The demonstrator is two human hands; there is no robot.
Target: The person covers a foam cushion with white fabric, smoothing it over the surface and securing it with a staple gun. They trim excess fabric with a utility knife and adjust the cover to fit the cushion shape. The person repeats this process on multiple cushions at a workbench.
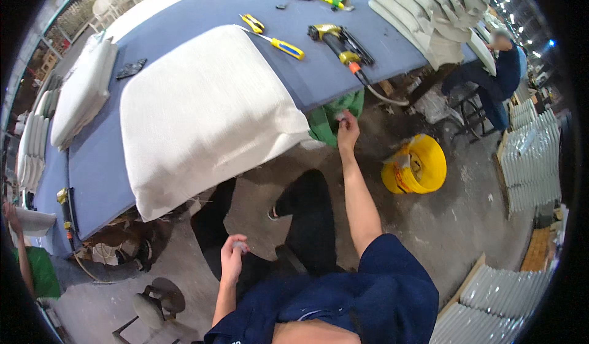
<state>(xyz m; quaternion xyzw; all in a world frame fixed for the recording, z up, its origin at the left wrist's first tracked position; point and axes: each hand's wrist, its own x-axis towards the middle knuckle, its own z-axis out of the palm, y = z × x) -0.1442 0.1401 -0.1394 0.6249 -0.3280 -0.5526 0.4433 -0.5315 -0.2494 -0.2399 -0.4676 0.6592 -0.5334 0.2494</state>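
A white upholstered seat cushion [202,111] lies on the blue-grey work table [288,83], its loose fabric edge hanging over the near side. Beyond the cushion's right corner, my right hand [348,132] is closed in a pinch at a green cloth [328,120] hanging from the table edge. Something small and pale shows at its fingertips, too small to name. My left hand [232,258] is low in front of my body, over my dark trousers, with fingers curled round a small greyish thing that I cannot make out.
A nail gun [334,42] with a hose, a screwdriver [285,47] and pliers [253,23] lie on the table. Stacked cushions [417,9] stand at the far right. A yellow bucket [423,166] is on the floor at right. Co-workers sit at far right and left.
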